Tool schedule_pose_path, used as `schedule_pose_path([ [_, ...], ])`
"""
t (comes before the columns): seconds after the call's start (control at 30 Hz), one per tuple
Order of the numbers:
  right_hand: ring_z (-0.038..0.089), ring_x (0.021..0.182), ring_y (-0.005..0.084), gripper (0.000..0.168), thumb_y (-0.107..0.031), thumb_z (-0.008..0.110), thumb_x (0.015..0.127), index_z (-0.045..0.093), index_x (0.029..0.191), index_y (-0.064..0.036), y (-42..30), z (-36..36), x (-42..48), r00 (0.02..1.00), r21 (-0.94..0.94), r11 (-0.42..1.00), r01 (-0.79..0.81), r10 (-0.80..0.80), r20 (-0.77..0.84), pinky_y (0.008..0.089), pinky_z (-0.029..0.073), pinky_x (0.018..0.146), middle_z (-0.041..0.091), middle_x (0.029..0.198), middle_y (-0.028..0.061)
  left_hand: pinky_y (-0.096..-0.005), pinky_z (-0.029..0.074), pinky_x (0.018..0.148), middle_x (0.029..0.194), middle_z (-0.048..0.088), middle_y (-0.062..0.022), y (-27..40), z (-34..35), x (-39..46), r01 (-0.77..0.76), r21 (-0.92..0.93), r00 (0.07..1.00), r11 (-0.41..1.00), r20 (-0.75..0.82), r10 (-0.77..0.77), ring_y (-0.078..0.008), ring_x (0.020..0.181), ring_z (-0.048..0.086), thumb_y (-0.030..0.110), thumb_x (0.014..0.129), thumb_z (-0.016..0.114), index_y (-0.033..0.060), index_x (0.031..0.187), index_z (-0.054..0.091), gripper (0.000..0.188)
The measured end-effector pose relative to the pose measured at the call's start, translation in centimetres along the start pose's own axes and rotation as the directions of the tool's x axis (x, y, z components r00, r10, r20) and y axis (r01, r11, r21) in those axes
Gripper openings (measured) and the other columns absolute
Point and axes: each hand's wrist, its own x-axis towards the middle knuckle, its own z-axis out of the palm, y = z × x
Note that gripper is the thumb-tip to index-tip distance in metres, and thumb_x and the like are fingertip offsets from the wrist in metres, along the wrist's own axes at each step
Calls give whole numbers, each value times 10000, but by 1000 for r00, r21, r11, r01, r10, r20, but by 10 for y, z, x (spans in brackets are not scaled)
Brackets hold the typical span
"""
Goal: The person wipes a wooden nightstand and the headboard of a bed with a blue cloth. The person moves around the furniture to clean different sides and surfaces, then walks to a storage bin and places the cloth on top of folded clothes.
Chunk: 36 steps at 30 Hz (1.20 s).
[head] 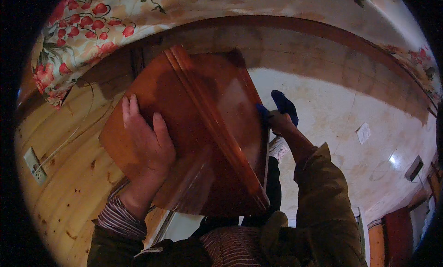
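A reddish-brown lacquered wooden cabinet [183, 135] stands before me, with a raised moulding [214, 125] running slantwise across it. My left hand [148, 139] lies flat on its top, fingers spread and holding nothing. At the cabinet's right edge, my right hand [278, 121] is closed around a dark blue cloth-like item [285, 104]. Part of that item sticks out beyond the fist, and another bit touches the cabinet's side. The fingers are dim and partly hidden.
A bed with a flowered cover [93, 24] spans the far side. Wood-plank wall [76, 204] on the left carries a socket [34, 165] with a cable. On the pale floor [332, 128] lie a paper scrap [363, 133] and a dark box-like object [414, 168].
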Motion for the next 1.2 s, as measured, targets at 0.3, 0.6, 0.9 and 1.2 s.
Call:
schedule_pose_path([
  [0.3, 571, 882, 225, 250, -228, 460, 787, 631, 902, -86, -69, -100, -80, 848, 376, 926, -29, 222, -481, 358, 429, 775, 615, 955, 84, -419, 186, 1015, 1319, 248, -266, -2, -2, -1, -9, -30, 1000, 1000, -5, 9, -382, 1227, 243, 264, 858, 399, -41, 1275, 272, 532],
  [0.6, 503, 1043, 320, 472, -284, 525, 739, 460, 1205, -252, -19, -73, -74, 988, 3, 988, -154, 154, -16, 431, 424, 844, 472, 1182, 157, -411, 187, 1016, 1321, 261, -251, -2, 5, 2, -22, -36, 999, 999, -50, 20, -367, 1223, 257, 251, 868, 386, -33, 1277, 281, 509],
  [0.9, 585, 860, 275, 248, -247, 476, 779, 592, 977, -153, -6, 16, 13, 1000, -429, 903, 8, 4, 27, 388, 462, 706, 606, 929, 128, -388, 192, 1025, 1313, 309, -199, -7, 13, 0, -64, -44, 991, 997, -123, 58, -325, 1223, 282, 169, 859, 393, 14, 1275, 305, 453],
  [1.2, 580, 838, 201, 435, -232, 548, 781, 476, 1184, -84, -15, -110, -101, 993, 506, 861, 61, 1, -121, 330, 448, 785, 595, 996, 122, -387, 208, 1020, 1300, 324, -203, 8, -9, 4, 71, 35, 997, 997, 38, -72, -330, 1206, 303, 244, 837, 415, -18, 1248, 331, 495],
])
